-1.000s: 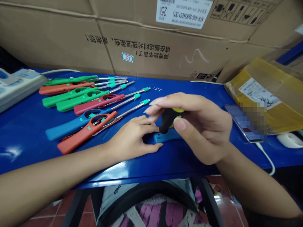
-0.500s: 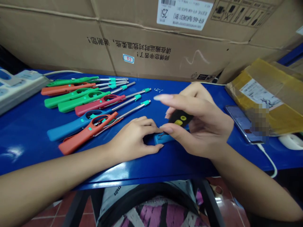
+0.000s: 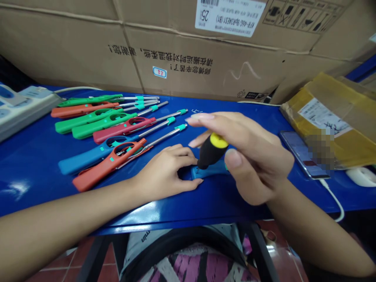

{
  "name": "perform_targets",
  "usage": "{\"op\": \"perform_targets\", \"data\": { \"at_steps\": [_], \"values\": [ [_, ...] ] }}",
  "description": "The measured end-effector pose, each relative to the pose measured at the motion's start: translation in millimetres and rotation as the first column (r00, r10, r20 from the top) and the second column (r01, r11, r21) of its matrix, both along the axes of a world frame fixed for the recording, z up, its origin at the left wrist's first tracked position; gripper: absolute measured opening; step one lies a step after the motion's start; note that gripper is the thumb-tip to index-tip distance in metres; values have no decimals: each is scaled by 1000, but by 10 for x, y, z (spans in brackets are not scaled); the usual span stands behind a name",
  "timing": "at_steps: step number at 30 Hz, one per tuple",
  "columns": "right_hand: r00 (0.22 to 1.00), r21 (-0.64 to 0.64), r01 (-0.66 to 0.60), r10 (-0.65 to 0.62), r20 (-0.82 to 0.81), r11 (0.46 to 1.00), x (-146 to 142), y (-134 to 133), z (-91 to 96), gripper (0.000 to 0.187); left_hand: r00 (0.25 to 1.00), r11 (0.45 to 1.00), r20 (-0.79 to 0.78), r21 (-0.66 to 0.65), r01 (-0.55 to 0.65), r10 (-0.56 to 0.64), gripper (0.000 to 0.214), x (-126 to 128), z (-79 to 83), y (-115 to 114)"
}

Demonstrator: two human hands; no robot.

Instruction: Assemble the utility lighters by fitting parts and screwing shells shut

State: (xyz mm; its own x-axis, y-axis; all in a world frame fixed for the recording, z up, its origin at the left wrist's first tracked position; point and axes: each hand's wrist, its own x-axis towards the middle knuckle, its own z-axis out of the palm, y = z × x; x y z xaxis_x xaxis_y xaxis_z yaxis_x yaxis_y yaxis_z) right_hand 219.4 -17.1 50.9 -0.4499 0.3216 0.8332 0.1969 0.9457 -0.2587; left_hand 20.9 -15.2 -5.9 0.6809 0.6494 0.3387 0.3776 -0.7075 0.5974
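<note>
One L hand (image 3: 164, 171) pinches blue plastic hndl (image 3: 214, 170); R hand (image 3: 258, 160) grips bulbous blk screwdriver (image 3: 209, 153).

"25" and "KFR-46G/BpR3AES1 (B1)" on carton label (image 3: 230, 17)

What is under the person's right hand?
A blue piece: its left end shows beneath the black-and-yellow tool. The right hand hides the rest.

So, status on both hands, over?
Left fingers bracket end of blue piece. Right fingers curl around tilted screwdriver, contact unclear. Blue piece partly hidden from view; lighters lie left.
</note>
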Motion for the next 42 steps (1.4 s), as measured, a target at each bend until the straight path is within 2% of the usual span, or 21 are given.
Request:
{"op": "perform_targets", "data": {
  "at_steps": [2,5,7,10,15,16,19,21,24,27,28,29,32,35,37,40,42],
  "values": [
    [998,-86,-53,56,40,995,-14,-14,5,40,1000,1000,4,9,15,-15,23,-6,-2,3],
    [991,-39,-116,113,-66,993,-47,-13,-12,31,1000,1000,-16,-23,14,-14,24,-8,-1,7],
    [996,-6,-50,50,-68,999,-53,0,-29,27,999,999,-32,-38,6,-8,24,-5,-3,9],
    [998,-28,51,-52,-19,998,-26,5,-34,27,999,1000,-39,-15,-4,3,24,0,-15,8],
    [994,-219,-112,105,-41,969,-9,-15,-30,38,1000,1000,-20,20,-12,12,23,3,-17,-2],
    [992,-213,-118,108,-57,970,-19,-11,-36,37,1000,1000,-25,17,-14,14,23,3,-10,-4],
    [991,-68,-62,53,-122,996,-40,7,-49,29,999,1000,-45,-18,-20,19,20,6,15,-5],
    [998,-28,3,-5,-58,1000,-33,5,-32,25,999,999,-50,-30,-21,19,20,7,23,-3],
    [999,-78,9,-5,51,997,-2,-25,21,28,999,1000,-38,-6,-15,15,24,8,13,-1],
    [998,-141,-38,44,41,989,8,-36,52,35,1000,1000,-25,4,-10,10,26,7,2,-2],
    [995,-35,-93,92,-33,995,6,-31,51,29,1000,1000,-25,0,-15,15,26,7,1,-3],
    [995,1,-68,68,-73,998,3,-23,47,24,999,1000,-26,-5,-20,20,25,8,1,-4],
    [999,13,38,-38,-37,999,2,-10,30,22,999,1000,-21,-5,-25,25,22,7,2,-5],
    [1000,-59,-22,23,20,998,5,-11,18,32,1000,1000,-9,19,-16,16,23,6,-2,-6],
    [998,-86,-57,56,-5,995,1,0,13,31,1000,1000,-16,14,-17,17,23,6,-2,-7],
    [996,-5,14,-15,-90,1000,-1,33,10,28,1000,1000,-23,-19,-18,17,21,7,-1,-8],
    [995,57,85,-82,-51,995,11,44,14,27,1000,1000,-15,-14,-24,24,21,7,-6,-8]
  ]
}}
